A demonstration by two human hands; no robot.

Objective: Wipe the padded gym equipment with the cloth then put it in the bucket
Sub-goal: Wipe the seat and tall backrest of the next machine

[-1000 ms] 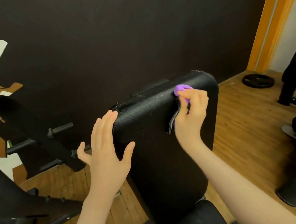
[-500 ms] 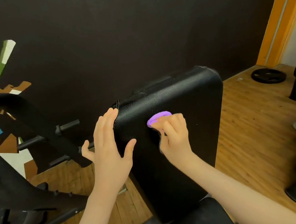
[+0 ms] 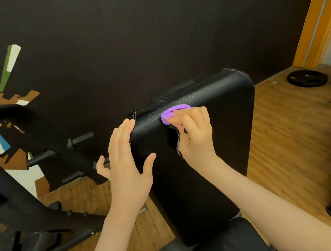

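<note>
Purple cloth (image 3: 174, 112) bunched in gripping right hand (image 3: 195, 136) on black pad (image 3: 215, 140); left hand (image 3: 126, 162) open.

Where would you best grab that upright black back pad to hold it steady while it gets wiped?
Probably the back pad's upper left edge, coming from the left side, as the left hand does: fingers flat along the stitched side, thumb on the front face. The pad stands tall and nearly upright, so bracing high likely resists the push of the right hand, which presses the purple cloth near the top.
</note>
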